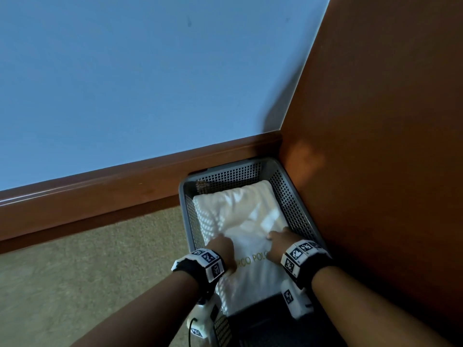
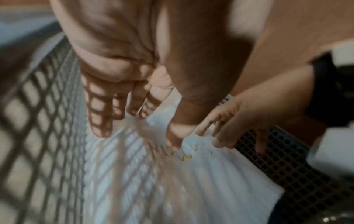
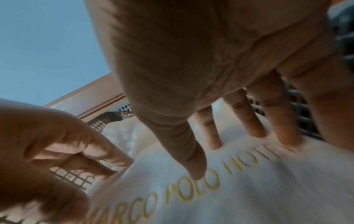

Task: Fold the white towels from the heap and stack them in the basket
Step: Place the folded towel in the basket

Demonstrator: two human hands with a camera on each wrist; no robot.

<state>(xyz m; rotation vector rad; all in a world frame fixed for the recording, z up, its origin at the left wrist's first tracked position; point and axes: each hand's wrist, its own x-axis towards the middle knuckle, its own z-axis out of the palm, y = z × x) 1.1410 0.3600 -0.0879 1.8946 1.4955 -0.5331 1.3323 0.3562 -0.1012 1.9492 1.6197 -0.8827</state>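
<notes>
The folded white towel (image 1: 246, 236) lies in the grey mesh basket (image 1: 226, 175), which sits on the floor in the wall corner. Both hands are released and flat: the left hand (image 1: 223, 249) presses at the towel's 8 o'clock edge, the right hand (image 1: 279, 242) at 4 o'clock. The towel looks soft, light and limp; it probably handles best gripped along its folded edges.

I see a folded white towel (image 1: 253, 221) with gold stitched lettering lying flat inside the grey mesh basket (image 1: 290, 196), filling most of its floor. The basket sits in the corner on carpet.
</notes>
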